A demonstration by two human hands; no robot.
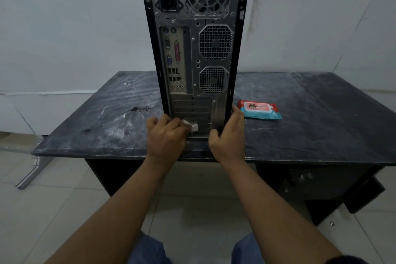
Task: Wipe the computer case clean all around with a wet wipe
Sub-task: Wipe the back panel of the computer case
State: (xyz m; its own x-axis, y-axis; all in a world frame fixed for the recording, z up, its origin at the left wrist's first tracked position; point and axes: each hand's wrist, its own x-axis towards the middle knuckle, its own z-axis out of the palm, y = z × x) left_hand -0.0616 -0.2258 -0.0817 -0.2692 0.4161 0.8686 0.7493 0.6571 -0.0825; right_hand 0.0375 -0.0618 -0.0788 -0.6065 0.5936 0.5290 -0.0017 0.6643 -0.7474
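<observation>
Clutching wet wipe [192, 126], left grip [166, 135] presses computer case [194, 49]; right grip [229, 137] clasps it (pack [259, 110] text unreadable)

Head-worn wide-angle view, forward-down, close before computer case [194, 53] on table [300, 130].

Computer case [194, 49] upright, rear ports facing out — crumpled white wet wipe [191, 126] against its base.

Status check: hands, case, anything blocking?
Left hand presses wet wipe on computer case, low on rear panel. Right hand grips its right edge. Case upright on table. Wipe pack alongside, nothing blocking.
</observation>
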